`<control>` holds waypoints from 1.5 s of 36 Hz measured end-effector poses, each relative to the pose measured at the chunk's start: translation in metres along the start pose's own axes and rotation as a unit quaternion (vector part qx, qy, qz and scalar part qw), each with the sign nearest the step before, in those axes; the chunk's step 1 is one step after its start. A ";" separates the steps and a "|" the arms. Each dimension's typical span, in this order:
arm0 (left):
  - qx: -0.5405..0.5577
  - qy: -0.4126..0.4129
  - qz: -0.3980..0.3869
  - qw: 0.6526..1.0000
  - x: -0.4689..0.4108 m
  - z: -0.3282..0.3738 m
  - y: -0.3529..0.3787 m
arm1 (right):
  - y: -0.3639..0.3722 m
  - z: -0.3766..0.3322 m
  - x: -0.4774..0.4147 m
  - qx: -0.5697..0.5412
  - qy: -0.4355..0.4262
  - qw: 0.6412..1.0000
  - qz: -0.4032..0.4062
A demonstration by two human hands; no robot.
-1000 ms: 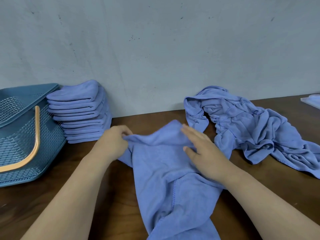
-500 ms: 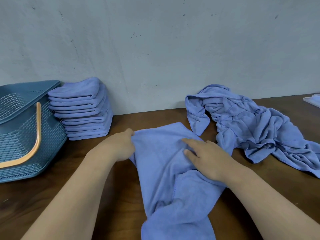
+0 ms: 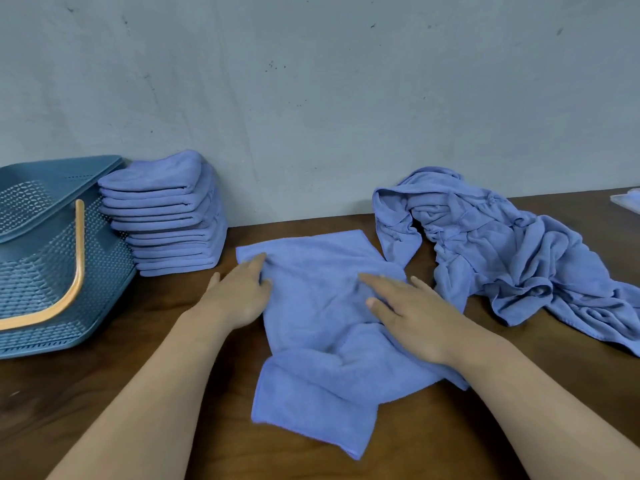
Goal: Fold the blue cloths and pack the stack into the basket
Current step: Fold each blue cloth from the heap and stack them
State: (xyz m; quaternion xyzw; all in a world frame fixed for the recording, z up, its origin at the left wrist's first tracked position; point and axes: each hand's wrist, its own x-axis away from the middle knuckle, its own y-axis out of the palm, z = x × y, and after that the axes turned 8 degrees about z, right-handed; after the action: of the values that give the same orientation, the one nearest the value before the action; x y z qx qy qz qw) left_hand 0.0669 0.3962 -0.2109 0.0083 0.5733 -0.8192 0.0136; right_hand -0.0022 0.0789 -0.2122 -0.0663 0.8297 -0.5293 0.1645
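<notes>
A blue cloth [image 3: 320, 292] lies spread on the brown table in front of me, its near part still bunched and folded over. My left hand [image 3: 239, 296] rests flat on its left edge with straight fingers. On the cloth's right side my right hand [image 3: 412, 310] presses down, fingers extended toward the middle. A stack of folded blue cloths [image 3: 166, 213] stands against the wall at the left. Beside it sits a blue perforated basket [image 3: 38, 271] with an orange handle. A pile of unfolded blue cloths [image 3: 502, 251] lies at the right.
The grey wall runs close behind the table [image 3: 104, 393]. A pale flat object [image 3: 628, 200] shows at the far right edge, mostly cut off. Bare wood lies between the basket and my left arm.
The cloth went from held up and hanging off the table to lying flat. My left hand let go of the corner it pinched and flattened; both hands now press the cloth down.
</notes>
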 end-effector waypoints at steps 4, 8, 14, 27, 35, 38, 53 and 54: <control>0.011 0.019 0.170 0.985 0.005 0.000 0.000 | -0.010 0.000 0.000 -0.035 -0.022 0.995 0.094; 0.086 0.014 0.102 0.991 0.004 0.009 -0.007 | -0.009 0.001 0.003 -0.050 -0.008 0.997 0.063; 0.048 0.029 0.054 0.997 -0.001 -0.001 0.009 | -0.009 -0.001 0.003 -0.010 0.006 0.999 -0.032; 0.077 -0.062 0.199 0.975 0.057 0.003 0.009 | -0.008 -0.012 0.005 -0.131 -0.083 0.987 0.041; 0.189 -0.048 0.066 0.979 0.131 0.011 -0.008 | -0.008 -0.005 0.003 -0.133 -0.075 0.988 -0.010; 0.167 0.018 0.043 0.985 0.144 0.017 -0.007 | -0.001 -0.006 0.003 -0.060 -0.085 0.994 -0.032; 0.480 0.065 0.227 0.845 0.138 0.025 -0.028 | -0.025 -0.016 0.006 -0.308 -0.019 0.951 0.028; 0.500 0.059 0.222 0.835 0.137 0.023 -0.027 | -0.027 -0.018 0.007 -0.316 -0.025 0.948 0.028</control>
State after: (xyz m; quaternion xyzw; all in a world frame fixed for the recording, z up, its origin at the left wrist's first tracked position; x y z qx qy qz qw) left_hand -0.0706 0.3816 -0.1814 0.1898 0.0676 -0.9671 0.1553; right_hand -0.0170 0.0811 -0.1823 -0.1046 0.9515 -0.2337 0.1705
